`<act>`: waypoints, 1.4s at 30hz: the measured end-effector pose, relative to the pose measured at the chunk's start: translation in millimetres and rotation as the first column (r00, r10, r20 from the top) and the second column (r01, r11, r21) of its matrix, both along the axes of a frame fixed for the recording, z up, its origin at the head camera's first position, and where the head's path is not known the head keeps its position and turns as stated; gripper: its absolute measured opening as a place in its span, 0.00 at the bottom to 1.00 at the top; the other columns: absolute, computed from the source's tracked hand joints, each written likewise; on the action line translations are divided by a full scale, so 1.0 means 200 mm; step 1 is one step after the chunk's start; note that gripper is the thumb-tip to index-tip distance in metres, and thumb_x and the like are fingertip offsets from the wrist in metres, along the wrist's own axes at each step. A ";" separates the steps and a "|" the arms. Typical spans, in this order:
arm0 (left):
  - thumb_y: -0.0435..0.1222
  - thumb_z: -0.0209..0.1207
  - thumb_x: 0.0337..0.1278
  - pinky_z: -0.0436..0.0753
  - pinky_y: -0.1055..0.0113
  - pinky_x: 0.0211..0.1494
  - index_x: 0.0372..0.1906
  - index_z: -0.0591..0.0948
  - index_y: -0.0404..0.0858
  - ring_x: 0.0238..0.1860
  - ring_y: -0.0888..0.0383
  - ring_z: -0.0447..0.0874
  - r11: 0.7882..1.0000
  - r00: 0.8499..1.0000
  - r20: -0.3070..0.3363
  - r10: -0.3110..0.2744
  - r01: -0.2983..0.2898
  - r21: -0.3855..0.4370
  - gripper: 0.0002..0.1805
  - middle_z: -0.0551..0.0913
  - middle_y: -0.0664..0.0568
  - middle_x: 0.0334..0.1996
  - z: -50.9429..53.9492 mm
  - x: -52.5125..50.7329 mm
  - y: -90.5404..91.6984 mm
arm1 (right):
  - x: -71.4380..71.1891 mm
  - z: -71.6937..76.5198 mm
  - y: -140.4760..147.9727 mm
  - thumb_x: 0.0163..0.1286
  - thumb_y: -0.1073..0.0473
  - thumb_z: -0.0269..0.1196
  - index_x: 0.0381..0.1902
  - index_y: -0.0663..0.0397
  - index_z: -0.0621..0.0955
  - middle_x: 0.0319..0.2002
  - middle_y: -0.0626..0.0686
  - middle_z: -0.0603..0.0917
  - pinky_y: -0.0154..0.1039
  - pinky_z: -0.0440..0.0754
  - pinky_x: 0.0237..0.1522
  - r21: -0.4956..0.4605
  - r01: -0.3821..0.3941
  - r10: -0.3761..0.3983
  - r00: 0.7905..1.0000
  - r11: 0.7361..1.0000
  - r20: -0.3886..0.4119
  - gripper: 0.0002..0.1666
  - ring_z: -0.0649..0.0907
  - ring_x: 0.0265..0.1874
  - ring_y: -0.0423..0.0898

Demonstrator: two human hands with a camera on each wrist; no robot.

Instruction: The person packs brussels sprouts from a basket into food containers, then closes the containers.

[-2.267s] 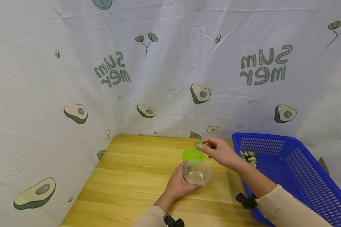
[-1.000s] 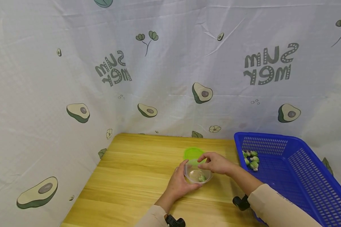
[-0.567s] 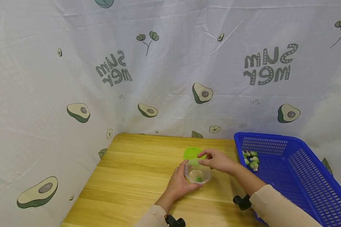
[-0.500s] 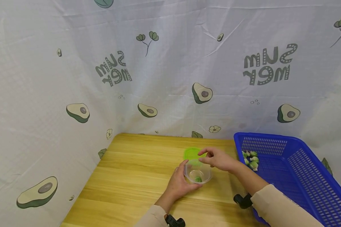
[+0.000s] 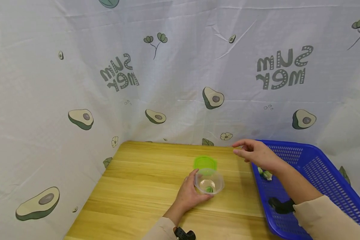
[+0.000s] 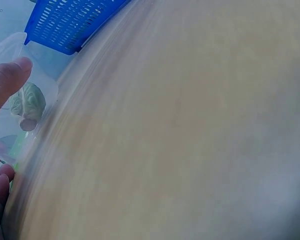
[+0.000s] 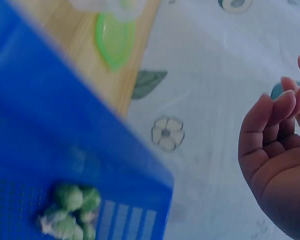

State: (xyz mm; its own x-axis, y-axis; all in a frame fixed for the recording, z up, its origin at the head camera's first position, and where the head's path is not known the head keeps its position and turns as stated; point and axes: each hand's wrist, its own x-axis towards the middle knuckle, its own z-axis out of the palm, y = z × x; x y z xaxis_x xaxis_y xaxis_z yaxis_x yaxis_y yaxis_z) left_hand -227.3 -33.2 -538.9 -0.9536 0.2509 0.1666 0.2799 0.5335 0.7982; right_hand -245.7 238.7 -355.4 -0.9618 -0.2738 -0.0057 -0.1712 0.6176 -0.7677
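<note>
Right hand [image 7: 285, 170] hangs near sprouts [image 7: 70, 212] in blue basket [image 7: 50, 125].

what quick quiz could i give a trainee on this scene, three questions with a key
1. How many Brussels sprouts show in the clear plastic container held by the left hand?

2. True or false: the right hand holds nothing.

3. Where does the green lid lie?
a) in the blue basket
b) in the left hand
c) on the wooden table, beyond the container as seen from the head camera

Key: 1. one; 2. true; 3. c
</note>
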 end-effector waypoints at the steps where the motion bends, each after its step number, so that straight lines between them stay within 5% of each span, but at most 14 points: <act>1: 0.58 0.78 0.40 0.77 0.47 0.67 0.79 0.61 0.45 0.65 0.49 0.76 1.000 1.000 0.000 0.001 -0.001 -0.003 0.60 0.77 0.47 0.66 0.00 0.00 0.00 | 0.00 0.00 0.03 0.77 0.47 0.60 0.65 0.58 0.77 0.31 0.52 0.76 0.40 0.81 0.36 0.003 0.018 -0.018 1.000 1.000 0.001 0.27 0.79 0.32 0.49; 15: 0.58 0.79 0.39 0.78 0.49 0.66 0.79 0.61 0.45 0.65 0.50 0.77 1.000 1.000 0.007 0.010 -0.010 -0.004 0.60 0.77 0.48 0.65 0.01 0.00 0.00 | 0.00 -0.18 0.42 0.80 0.41 0.53 0.68 0.66 0.73 0.35 0.52 0.78 0.40 0.76 0.38 0.150 0.223 -0.220 0.975 0.963 -0.041 0.35 0.77 0.32 0.43; 35: 0.58 0.78 0.39 0.78 0.50 0.66 0.79 0.61 0.46 0.63 0.51 0.77 1.000 1.000 0.016 0.003 -0.003 0.014 0.61 0.78 0.49 0.64 0.01 0.01 0.00 | -0.02 -0.48 0.65 0.77 0.52 0.60 0.62 0.73 0.76 0.21 0.47 0.70 0.39 0.69 0.26 0.188 0.154 -0.177 0.977 0.970 0.115 0.29 0.71 0.21 0.43; 42: 0.59 0.78 0.39 0.78 0.50 0.66 0.79 0.61 0.45 0.63 0.52 0.76 1.000 1.000 0.018 0.000 -0.001 0.014 0.61 0.77 0.49 0.64 0.01 0.01 0.00 | -0.05 -0.54 0.66 0.74 0.53 0.63 0.58 0.73 0.78 0.27 0.49 0.75 0.39 0.72 0.28 0.227 0.161 -0.191 0.974 0.961 0.120 0.27 0.74 0.26 0.45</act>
